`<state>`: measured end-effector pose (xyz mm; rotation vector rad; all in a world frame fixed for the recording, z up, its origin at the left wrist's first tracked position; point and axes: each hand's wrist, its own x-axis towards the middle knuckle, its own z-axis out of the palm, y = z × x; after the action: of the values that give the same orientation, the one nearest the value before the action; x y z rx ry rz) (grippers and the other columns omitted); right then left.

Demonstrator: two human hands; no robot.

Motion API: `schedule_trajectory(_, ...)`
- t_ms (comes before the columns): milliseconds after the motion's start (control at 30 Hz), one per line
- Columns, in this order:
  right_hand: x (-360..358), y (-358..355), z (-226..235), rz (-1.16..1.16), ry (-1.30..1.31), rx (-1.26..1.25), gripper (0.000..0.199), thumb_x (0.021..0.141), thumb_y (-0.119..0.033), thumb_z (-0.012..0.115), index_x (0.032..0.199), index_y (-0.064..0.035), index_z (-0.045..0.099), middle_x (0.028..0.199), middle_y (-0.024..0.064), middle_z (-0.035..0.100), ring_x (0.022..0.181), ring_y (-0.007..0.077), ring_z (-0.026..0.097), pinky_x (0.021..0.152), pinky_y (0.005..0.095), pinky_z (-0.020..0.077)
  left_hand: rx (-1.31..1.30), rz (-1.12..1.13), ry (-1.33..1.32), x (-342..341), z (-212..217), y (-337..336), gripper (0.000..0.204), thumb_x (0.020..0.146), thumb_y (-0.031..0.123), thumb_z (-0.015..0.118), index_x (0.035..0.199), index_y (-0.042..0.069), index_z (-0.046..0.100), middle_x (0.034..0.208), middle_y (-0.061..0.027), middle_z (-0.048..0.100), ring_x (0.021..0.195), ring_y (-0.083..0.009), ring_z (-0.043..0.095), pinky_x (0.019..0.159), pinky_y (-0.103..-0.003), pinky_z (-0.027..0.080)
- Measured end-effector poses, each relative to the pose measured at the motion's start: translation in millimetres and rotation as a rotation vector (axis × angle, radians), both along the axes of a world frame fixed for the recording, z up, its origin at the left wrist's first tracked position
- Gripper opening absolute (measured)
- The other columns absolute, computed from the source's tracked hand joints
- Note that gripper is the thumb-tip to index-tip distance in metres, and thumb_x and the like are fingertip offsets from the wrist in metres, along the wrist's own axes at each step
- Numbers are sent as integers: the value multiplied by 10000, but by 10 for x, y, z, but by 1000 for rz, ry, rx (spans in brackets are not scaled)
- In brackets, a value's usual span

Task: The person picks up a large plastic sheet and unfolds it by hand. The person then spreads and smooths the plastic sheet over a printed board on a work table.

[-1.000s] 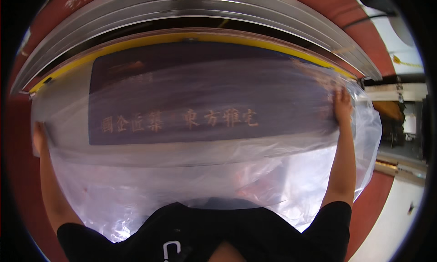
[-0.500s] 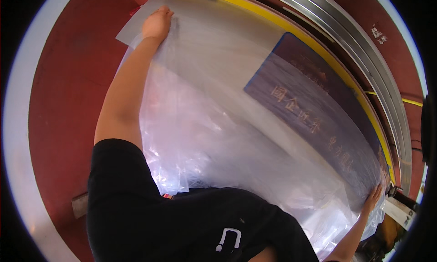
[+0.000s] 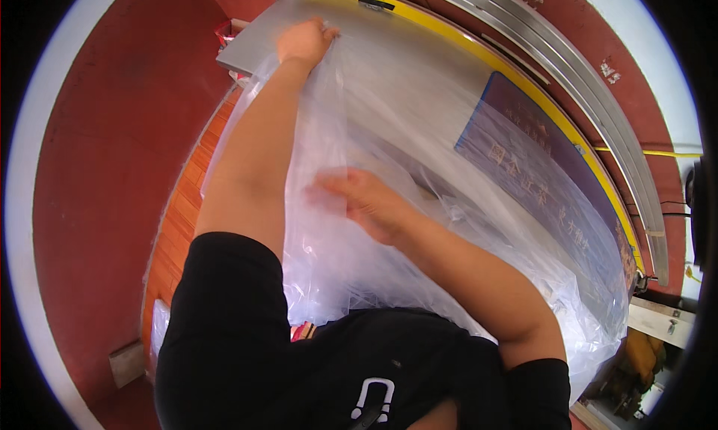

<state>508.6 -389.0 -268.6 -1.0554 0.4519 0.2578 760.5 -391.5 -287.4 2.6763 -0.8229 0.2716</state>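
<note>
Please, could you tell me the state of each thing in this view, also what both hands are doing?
Left hand: raised, fingers closed on the plastic film.
Right hand: blurred, in front of the film; grip unclear.
Plastic film: see-through, wrinkled, spread partly over the grey board.
Grey board: far left corner bare.
Dark panel: lying on the board, at least partly covered.

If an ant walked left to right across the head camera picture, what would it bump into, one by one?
Orange planks → left hand → right hand → dark purple panel → white slab.
</note>
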Motion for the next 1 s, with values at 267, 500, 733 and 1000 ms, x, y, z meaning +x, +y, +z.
schedule_trajectory(267, -790, -617, 685, 165, -1019, 4, 354, 668, -281, 472, 817, 39, 496, 768, 147, 535, 625, 229, 543, 586, 273, 424, -18, 31, -39, 45, -38, 195, 257, 700, 313, 425, 841, 105, 477, 798, -97, 531, 773, -247, 493, 634, -351, 391)
schedule_trajectory(500, -1120, -54, 781, 578, -43, -344, 334, 665, -139, 540, 939, -25, 387, 547, -7, 444, 509, 58, 385, 470, 190, 304, -35, -58, -41, 117, -181, 0, 267, 692, 317, 427, 829, 93, 477, 798, -120, 527, 752, -276, 494, 637, -376, 382)
schedule_trajectory(733, -1590, -930, 1232, -827, -794, -92, 191, 691, -176, 488, 849, -86, 429, 718, 51, 506, 697, 107, 494, 651, 322, 398, 124, -75, -2, 463, -114, 255, 316, 723, 360, 360, 845, 87, 462, 806, -161, 512, 775, -313, 475, 631, -395, 370)
schedule_trajectory(1000, -2515, -1093, 927, -347, -508, -561, 283, 705, -274, 443, 867, -47, 486, 730, 69, 514, 631, 153, 499, 569, 278, 411, 64, -35, -112, 357, -186, 83, 306, 721, 353, 370, 821, 71, 436, 806, -182, 498, 778, -348, 455, 626, -413, 364)
